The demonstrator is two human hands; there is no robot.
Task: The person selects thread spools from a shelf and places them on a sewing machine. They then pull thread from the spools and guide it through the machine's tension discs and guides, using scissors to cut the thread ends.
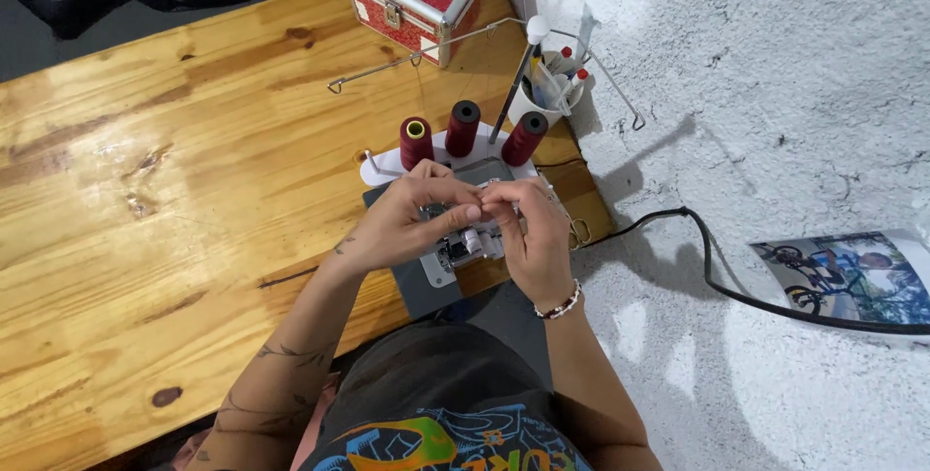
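Rectangular blue-green printed sheet (852, 279) on floor, far right

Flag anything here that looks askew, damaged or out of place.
Nothing is clearly damaged or spilled. One oddity: a printed photo lies loose on the rough white floor beside the black cable, away from the wooden table.

Fingers (472, 211) hide the sewing machine (448, 260) top.

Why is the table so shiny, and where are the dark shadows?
Head view: pale glare streaks the wooden table on its left; hard shadows from the thread stand fall on the white wall at right; both hands look sharp, not blurred.
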